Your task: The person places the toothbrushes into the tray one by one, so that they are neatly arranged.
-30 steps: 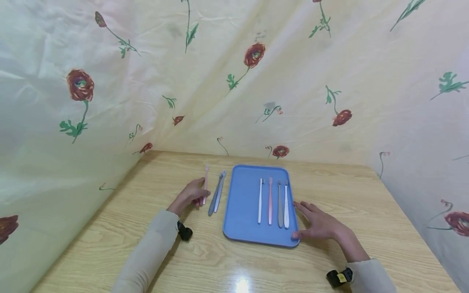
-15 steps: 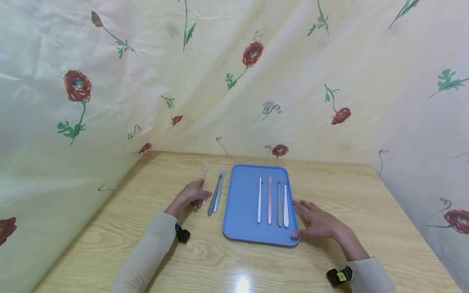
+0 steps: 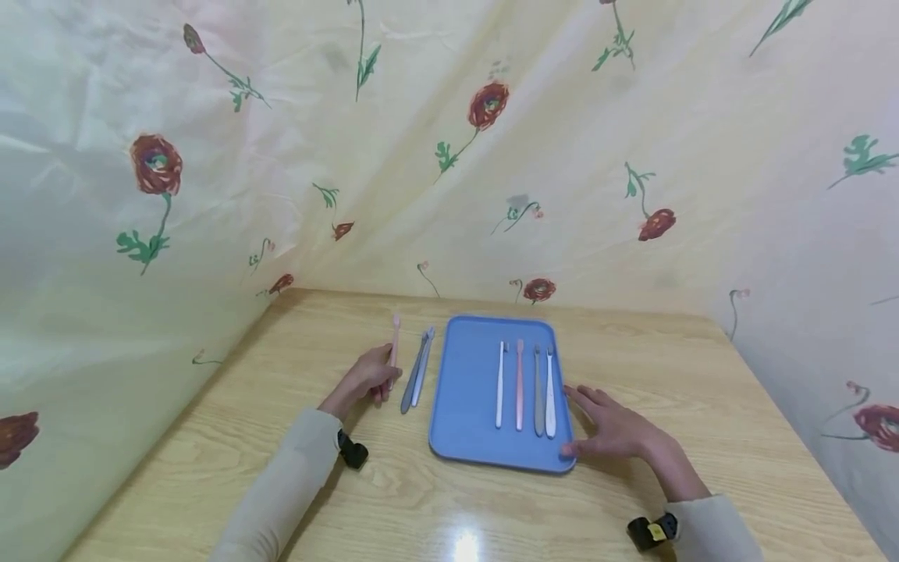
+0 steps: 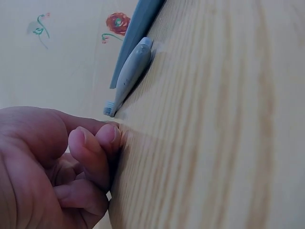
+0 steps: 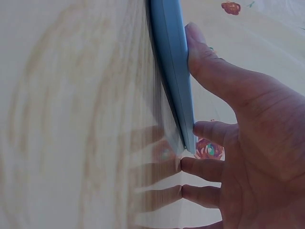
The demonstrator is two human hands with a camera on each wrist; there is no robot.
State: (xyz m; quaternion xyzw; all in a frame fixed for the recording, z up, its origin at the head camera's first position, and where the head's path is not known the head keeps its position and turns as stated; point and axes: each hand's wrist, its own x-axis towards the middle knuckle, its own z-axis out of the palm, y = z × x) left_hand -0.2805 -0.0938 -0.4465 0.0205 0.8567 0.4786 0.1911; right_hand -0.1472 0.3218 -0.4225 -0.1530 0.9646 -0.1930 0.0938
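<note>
My left hand (image 3: 367, 373) pinches a pink toothbrush (image 3: 396, 336) left of the tray, thumb and fingers around its handle low at the wood. In the left wrist view the curled fingers hide most of that brush. Close to its right lie a grey toothbrush (image 3: 413, 382) and a pale bluish toothbrush (image 3: 424, 371), side by side. My right hand (image 3: 611, 425) touches the right side of a blue tray (image 3: 460, 390), thumb on the rim near the front corner, fingers extended. On the tray, a white toothbrush (image 3: 500, 390), a pink one (image 3: 520, 390), a grey one and another white one lie in a row.
The wooden table (image 3: 393, 499) reaches back to a flowered cloth (image 3: 393, 156), which also hangs along the left and right sides. A dark wrist camera (image 3: 353, 451) is strapped at the left cuff, another camera (image 3: 642, 533) at the right.
</note>
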